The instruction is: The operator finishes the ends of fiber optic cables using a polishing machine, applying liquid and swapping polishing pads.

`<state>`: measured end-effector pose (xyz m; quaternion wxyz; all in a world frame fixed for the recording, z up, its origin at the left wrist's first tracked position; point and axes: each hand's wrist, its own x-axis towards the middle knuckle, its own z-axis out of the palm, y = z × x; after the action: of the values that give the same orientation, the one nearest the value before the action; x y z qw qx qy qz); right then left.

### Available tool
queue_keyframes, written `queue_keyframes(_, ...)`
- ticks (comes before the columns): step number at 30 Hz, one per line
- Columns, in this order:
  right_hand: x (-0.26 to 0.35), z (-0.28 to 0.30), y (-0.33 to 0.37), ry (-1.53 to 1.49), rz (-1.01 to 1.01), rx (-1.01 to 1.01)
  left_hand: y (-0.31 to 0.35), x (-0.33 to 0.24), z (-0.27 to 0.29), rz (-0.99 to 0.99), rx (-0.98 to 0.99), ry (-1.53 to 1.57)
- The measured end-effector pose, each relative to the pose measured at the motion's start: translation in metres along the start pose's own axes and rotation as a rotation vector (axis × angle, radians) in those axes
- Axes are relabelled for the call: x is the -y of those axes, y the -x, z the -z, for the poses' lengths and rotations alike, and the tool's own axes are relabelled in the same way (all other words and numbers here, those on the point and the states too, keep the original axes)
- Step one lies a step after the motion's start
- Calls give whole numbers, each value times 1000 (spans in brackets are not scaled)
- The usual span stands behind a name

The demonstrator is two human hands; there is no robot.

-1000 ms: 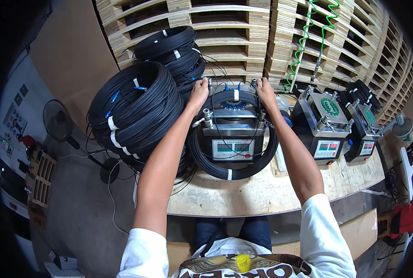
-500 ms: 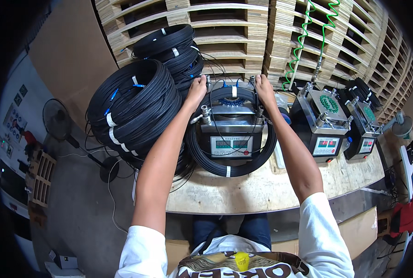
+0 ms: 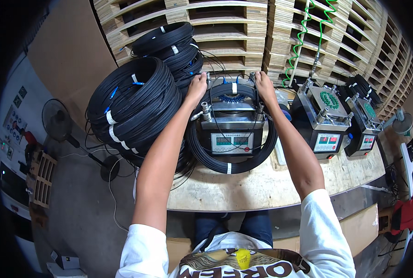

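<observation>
A black cable coil (image 3: pixel 257 161) bound with white tape hangs around a polishing machine (image 3: pixel 232 125) with a metal top and a lit front panel. Blue connectors (image 3: pixel 224 81) on thin black leads stand at the far edge of its top plate. My left hand (image 3: pixel 197 87) is closed at the far left clamp post, its fingertips partly hidden. Level with it, my right hand (image 3: pixel 264 86) closes at the far right clamp post. Near clamp posts (image 3: pixel 205 111) with side levers stand closer to me, untouched.
Tall stacks of black cable coils (image 3: pixel 137 111) stand left of the machine. Two similar machines (image 3: pixel 327 118) with green-dotted plates sit at the right of the wooden table (image 3: pixel 225 197). Stacked pallets (image 3: pixel 225 37) rise behind. A fan (image 3: pixel 58 118) stands at the left.
The whole view has shifted very slightly. Both hands stay at the far clamp posts, and the coil keeps its place around the machine.
</observation>
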<state>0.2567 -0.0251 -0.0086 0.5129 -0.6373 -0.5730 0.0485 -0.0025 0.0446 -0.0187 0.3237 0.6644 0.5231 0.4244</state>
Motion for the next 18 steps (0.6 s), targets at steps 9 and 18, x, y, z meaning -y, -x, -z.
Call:
queue_keyframes(9,0,-4,2,-1,-21,-10,9,-7,7,49,34,53)
queue_keyframes(18,-5,-1,-2,60,-55,-12,20,-24,7,91,34,101)
